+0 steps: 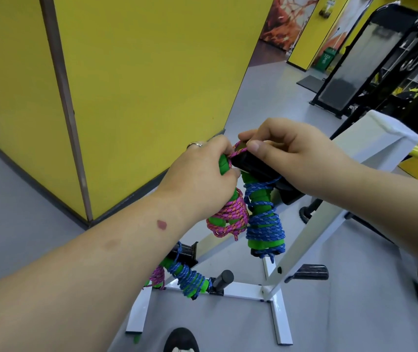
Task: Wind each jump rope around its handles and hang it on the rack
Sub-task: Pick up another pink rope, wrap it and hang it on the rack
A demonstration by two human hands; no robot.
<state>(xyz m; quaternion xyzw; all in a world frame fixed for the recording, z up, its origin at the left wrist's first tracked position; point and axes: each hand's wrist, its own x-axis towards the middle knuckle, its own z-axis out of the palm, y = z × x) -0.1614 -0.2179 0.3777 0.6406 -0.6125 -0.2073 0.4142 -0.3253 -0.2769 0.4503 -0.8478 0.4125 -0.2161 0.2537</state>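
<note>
In the head view, the left hand (203, 179) is gripping the green foam handles of the pink jump rope (230, 219), its grip clamped around their upper part, so the wound pink coil is hanging just below that hand. The right hand (289, 158) is pinching a pink loop (239, 148) of this rope at the tip of the black peg (253, 165) on the white rack (304, 240). Just right of the pink rope, a blue jump rope (265, 224) is hanging from the same peg. Lower on the rack, two more wound ropes are hanging from a lower peg (186, 251): one blue bundle (190, 278) and one pink bundle (158, 275). That is making four ropes counted, two pink and two blue.
</note>
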